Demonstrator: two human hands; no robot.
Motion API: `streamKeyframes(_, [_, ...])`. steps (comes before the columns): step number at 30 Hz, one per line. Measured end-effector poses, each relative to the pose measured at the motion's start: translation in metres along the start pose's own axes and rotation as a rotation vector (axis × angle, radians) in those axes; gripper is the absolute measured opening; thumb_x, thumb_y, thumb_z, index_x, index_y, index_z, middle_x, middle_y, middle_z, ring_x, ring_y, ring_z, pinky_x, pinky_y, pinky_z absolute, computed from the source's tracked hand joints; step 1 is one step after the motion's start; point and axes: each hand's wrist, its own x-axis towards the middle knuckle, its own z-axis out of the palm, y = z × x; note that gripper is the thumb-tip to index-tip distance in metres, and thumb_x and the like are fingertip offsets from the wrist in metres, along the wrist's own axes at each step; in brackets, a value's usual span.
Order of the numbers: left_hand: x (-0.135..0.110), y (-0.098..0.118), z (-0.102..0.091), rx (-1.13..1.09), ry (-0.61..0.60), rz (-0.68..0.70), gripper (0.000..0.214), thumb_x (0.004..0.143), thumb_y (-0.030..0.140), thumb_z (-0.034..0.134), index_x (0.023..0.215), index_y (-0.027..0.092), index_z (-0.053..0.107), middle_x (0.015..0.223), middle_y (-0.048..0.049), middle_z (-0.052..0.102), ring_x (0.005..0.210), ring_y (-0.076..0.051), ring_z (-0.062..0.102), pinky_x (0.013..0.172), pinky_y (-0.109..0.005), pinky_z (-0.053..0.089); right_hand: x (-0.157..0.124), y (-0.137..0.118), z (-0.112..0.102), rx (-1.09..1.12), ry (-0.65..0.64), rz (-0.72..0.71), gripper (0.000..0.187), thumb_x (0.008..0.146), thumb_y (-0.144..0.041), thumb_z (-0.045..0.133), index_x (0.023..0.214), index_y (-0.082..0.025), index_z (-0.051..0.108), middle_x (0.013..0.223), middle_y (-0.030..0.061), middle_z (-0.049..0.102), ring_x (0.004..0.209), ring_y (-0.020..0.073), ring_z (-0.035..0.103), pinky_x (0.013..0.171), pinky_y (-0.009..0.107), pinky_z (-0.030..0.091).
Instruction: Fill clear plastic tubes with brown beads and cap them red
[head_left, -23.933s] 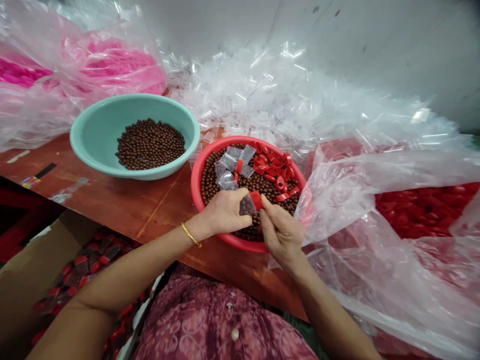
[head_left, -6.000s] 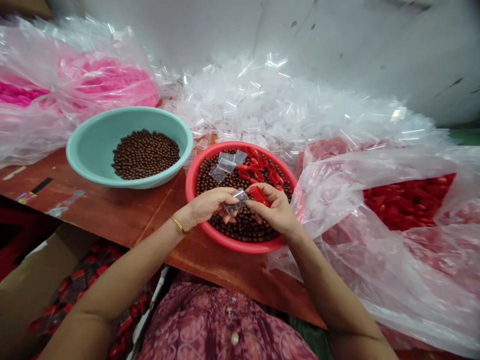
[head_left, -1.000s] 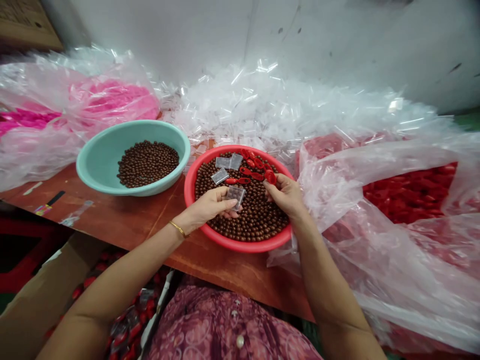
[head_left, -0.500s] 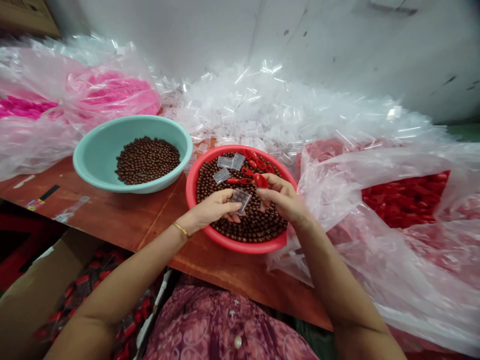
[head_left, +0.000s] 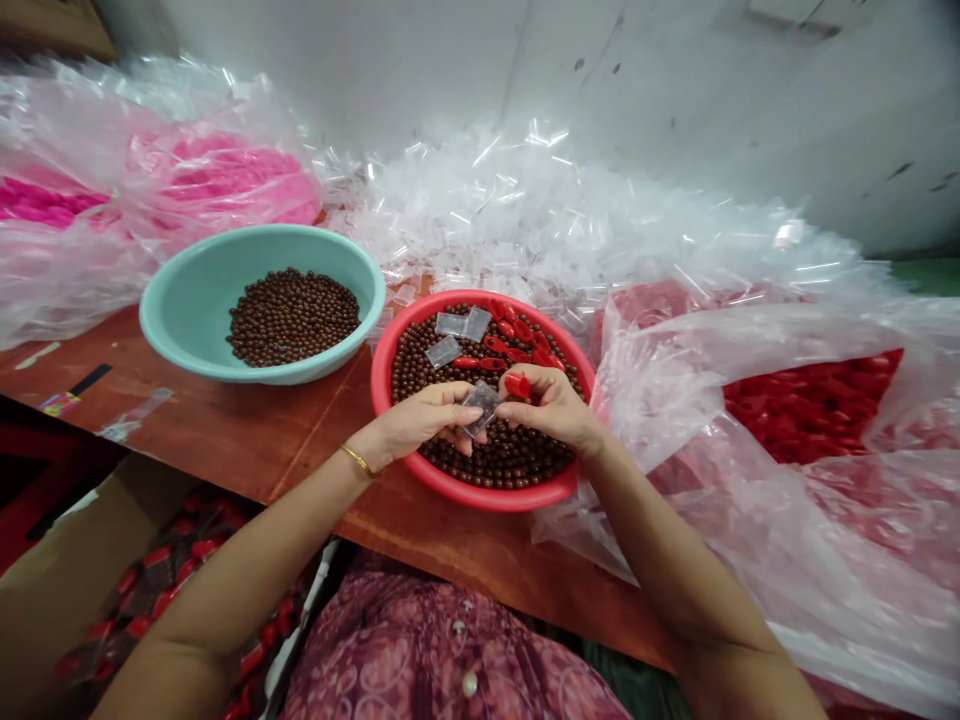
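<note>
My left hand (head_left: 431,415) is closed on a small clear plastic case (head_left: 482,402) above the red basin (head_left: 381,395). Close against the case's right side, my right hand (head_left: 551,405) pinches a red plastic cap (head_left: 517,385); whether its fingertips also touch the case is hard to tell. Brown round beads (head_left: 517,470) fill the basin beneath both hands. Lying on the beads are several red plastic pieces (head_left: 517,355) and 3 clear cases (head_left: 444,351).
Left of the red basin stands a teal basin (head_left: 180,350) with more beads. Clear plastic pieces (head_left: 525,220) are heaped along the wall. A bag of red pieces (head_left: 810,405) lies right, bags of pink pieces (head_left: 232,180) left. A box below holds red-capped cases (head_left: 165,580).
My right hand has come down and left, bringing the red cap close to the clear case. My left hand still holds the case, turned slightly.
</note>
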Motion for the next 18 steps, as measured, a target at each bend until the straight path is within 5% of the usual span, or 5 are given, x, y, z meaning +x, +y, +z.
streamKeyframes(4, [0.002, -0.002, 0.002, 0.050, 0.047, 0.035, 0.030, 0.070, 0.032, 0.068, 0.090, 0.013, 0.054, 0.074, 0.0000, 0.059, 0.064, -0.008, 0.057, 0.057, -0.019, 0.049, -0.001, 0.005, -0.005, 0.052, -0.032, 0.075, 0.038, 0.063, -0.049, 0.073, 0.073, -0.019, 0.053, 0.060, -0.0063, 0.047, 0.047, 0.0057, 0.043, 0.041, 0.019, 0.042])
streamKeyframes(9, [0.006, -0.009, 0.004, 0.156, 0.132, 0.082, 0.020, 0.078, 0.026, 0.059, 0.092, 0.014, 0.052, 0.076, 0.0008, 0.058, 0.062, -0.006, 0.055, 0.060, -0.019, 0.046, -0.007, 0.015, -0.002, -0.037, 0.147, 0.112, 0.043, 0.085, -0.053, 0.045, 0.107, -0.020, 0.061, 0.068, -0.0017, 0.052, 0.055, 0.0101, 0.049, 0.045, 0.022, 0.047])
streamKeyframes(15, [0.005, -0.012, 0.007, 0.417, 0.183, 0.152, 0.012, 0.084, 0.028, 0.047, 0.085, 0.016, 0.047, 0.074, 0.0025, 0.052, 0.058, -0.007, 0.051, 0.059, -0.023, 0.045, -0.017, 0.014, 0.014, -0.374, 0.218, -0.150, 0.036, 0.089, -0.035, 0.046, 0.120, -0.024, 0.061, 0.099, 0.0041, 0.067, 0.087, 0.0166, 0.060, 0.084, 0.033, 0.049])
streamKeyframes(18, [0.002, -0.013, 0.007, 0.601, 0.245, 0.225, 0.013, 0.085, 0.030, 0.045, 0.085, 0.017, 0.046, 0.075, 0.0018, 0.052, 0.063, -0.010, 0.051, 0.062, -0.025, 0.042, -0.019, 0.012, 0.019, -0.459, 0.218, -0.195, 0.038, 0.092, -0.033, 0.041, 0.124, -0.024, 0.059, 0.097, 0.0047, 0.067, 0.085, 0.0169, 0.062, 0.085, 0.034, 0.049])
